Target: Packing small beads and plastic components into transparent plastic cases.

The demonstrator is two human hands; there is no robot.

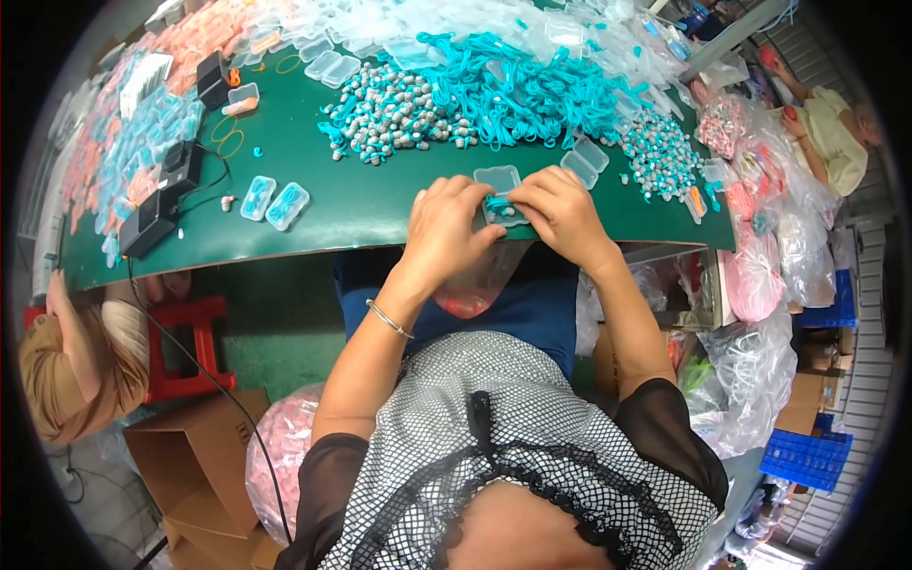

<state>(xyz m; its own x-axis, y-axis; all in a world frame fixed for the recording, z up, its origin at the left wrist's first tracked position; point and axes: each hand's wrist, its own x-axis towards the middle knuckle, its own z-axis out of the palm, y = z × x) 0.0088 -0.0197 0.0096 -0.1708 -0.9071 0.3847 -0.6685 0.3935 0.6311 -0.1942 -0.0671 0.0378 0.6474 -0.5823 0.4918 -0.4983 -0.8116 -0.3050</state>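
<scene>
A small clear plastic case (498,177) stands at the table's near edge with its lid raised away from me. Inside it lies a teal cord (498,205) with small pieces that look like earplugs. My left hand (446,228) is closed around the case's left side, thumb near and fingers far. From the right, my right hand (562,211) pinches at the teal cord; its fingertips partly cover the contents. Beyond my hands are a heap of grey-and-teal plugs (399,106) and a larger tangle of teal cords (532,85). An open clear case (584,161) lies beside my right hand.
Two filled cases (273,201) lie left on the green table (323,204). Black boxes (157,214) with a cable stand farther left. Small teal-and-white pieces (662,157) are heaped at right. Bags (760,275) crowd the right side; co-workers sit at both sides.
</scene>
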